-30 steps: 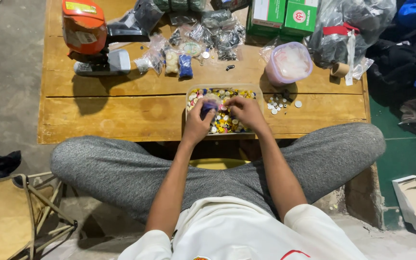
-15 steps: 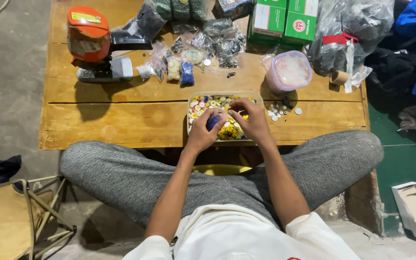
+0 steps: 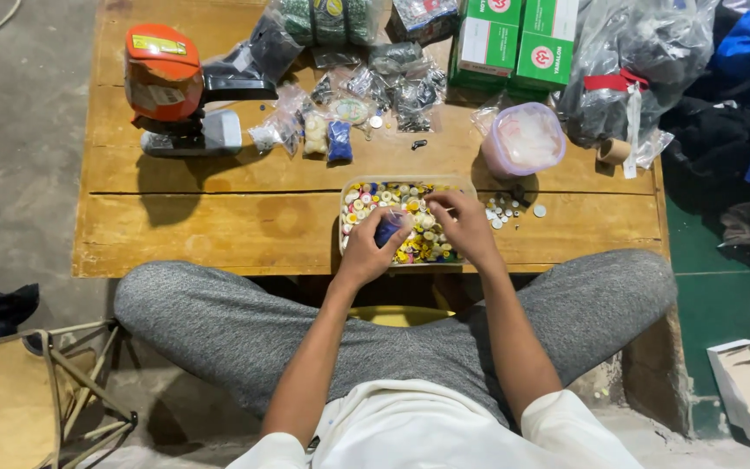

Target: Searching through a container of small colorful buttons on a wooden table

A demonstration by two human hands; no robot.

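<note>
Hands at work over a clear tray of mixed coloured buttons [image 3: 410, 213] at the near edge of the wooden bench [image 3: 219, 217]. Left hand [image 3: 373, 247] is closed around a small dark blue object [image 3: 388, 230], held above the tray. Right hand [image 3: 466, 227] has its fingertips pinched together over the buttons; whether they grip one cannot be told. Loose white buttons [image 3: 505, 208] lie just right of the tray, near a lidded pink container [image 3: 524, 139]. An orange-topped press machine [image 3: 171, 87] stands at far left.
</note>
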